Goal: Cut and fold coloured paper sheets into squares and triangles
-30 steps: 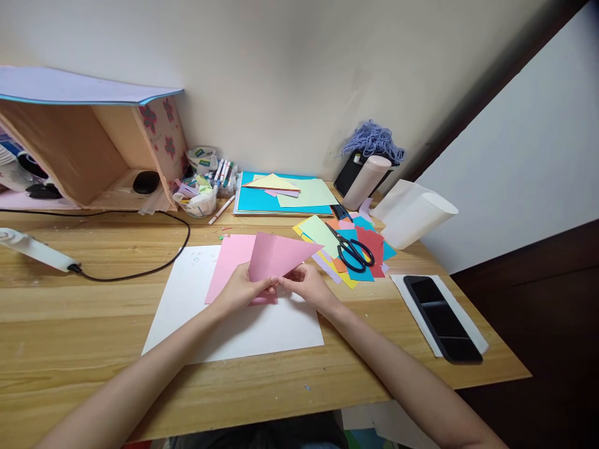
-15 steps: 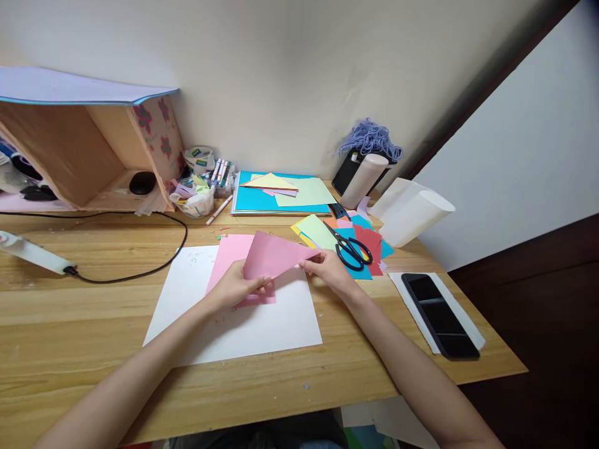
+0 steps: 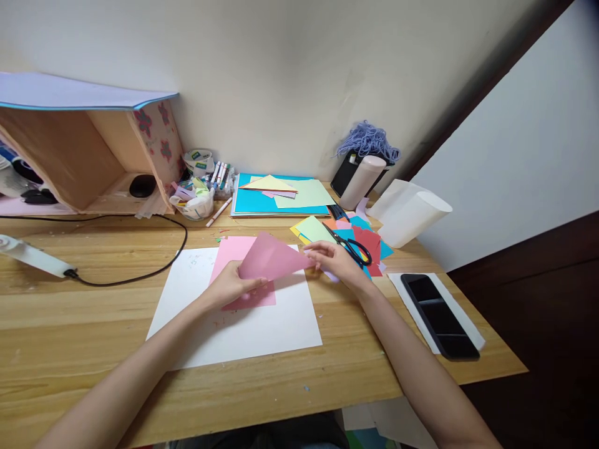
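Observation:
I hold a folded pink paper triangle (image 3: 271,259) just above the desk. My left hand (image 3: 231,285) pinches its lower left edge. My right hand (image 3: 333,260) has its fingertips on the right tip of the triangle. Under it lies a flat pink sheet (image 3: 234,262), which rests on a large white sheet (image 3: 243,324) on the wooden desk (image 3: 93,324).
Black-handled scissors (image 3: 350,248) lie on a heap of coloured paper scraps (image 3: 369,240) right of my hand. A black phone (image 3: 438,315) sits at the right edge. Blue and green card (image 3: 281,196), markers (image 3: 219,174), a cable (image 3: 140,268) and a wooden box (image 3: 93,156) are behind.
My right hand has slid from the triangle's lower middle out along its edge to the right tip. The paper has tilted lower. My left hand keeps its grip.

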